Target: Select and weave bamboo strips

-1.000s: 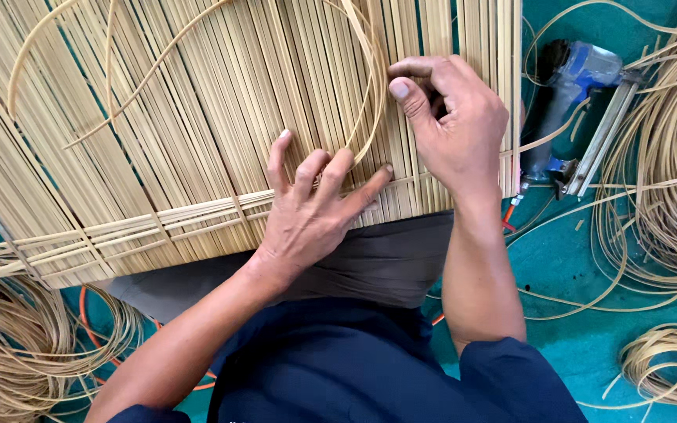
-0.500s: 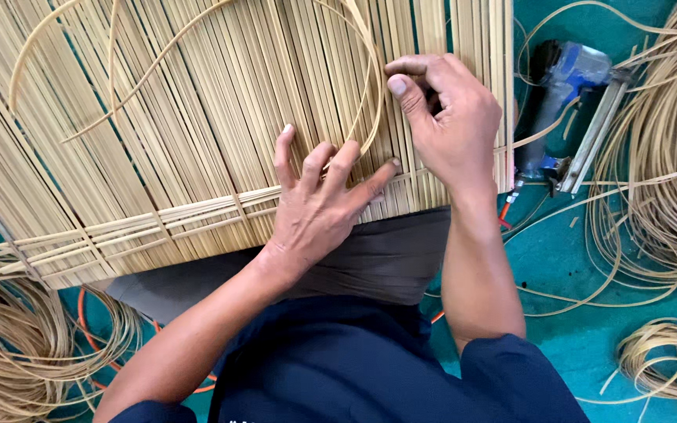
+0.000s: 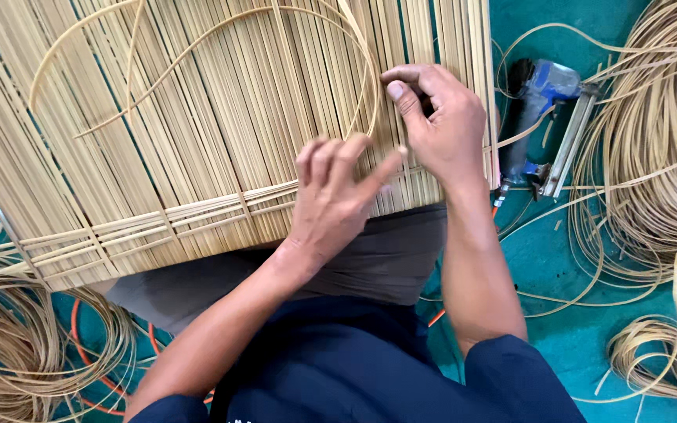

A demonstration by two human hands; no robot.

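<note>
Left hand (image 3: 331, 207) fingers spread on cane mat (image 3: 197, 133), right hand (image 3: 436, 125) fingers pinching a cane strand (image 3: 370, 86)

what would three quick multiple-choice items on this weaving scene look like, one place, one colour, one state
1. Where does the blue power tool lie?
A. right of the cane panel
B. on the panel
C. in the lap

2. What colour is the floor?
A. grey
B. teal
C. red

3. How is the right hand?
A. flat and open
B. out of sight
C. pinching a thin cane strand

Answers:
1 A, it rests beyond the cane panel's right edge.
2 B, teal shows between the coils.
3 C, thumb and fingers close on the strand, while the left hand presses the panel.
</note>
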